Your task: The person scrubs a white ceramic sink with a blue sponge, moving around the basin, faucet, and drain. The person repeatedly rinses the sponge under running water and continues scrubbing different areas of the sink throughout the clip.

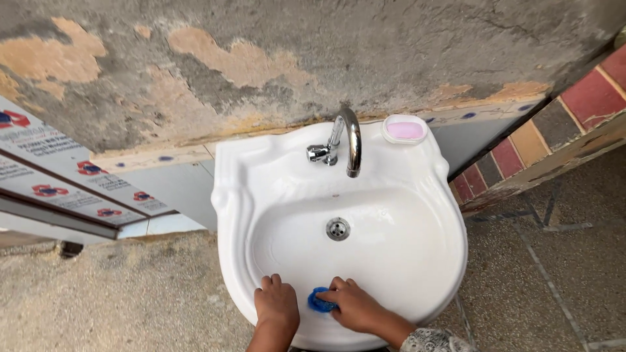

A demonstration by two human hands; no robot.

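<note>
Blue scrubber (319,300) on the near rim of the white sink (228,195), right hand (355,305) pinching it with fingers closed, left hand (276,305) flat on the rim beside it, fingers curled, drain (338,229) mid-bowl, shiny tap (345,140) at back edge, pink soap dish (405,129) on back right corner.

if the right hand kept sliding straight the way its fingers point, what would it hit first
The right hand points left across the near inner slope of the sink, pressing a blue scrubber. Just beyond the scrubber lies the left hand, probably the first thing met, though depth is hard to judge.
</note>
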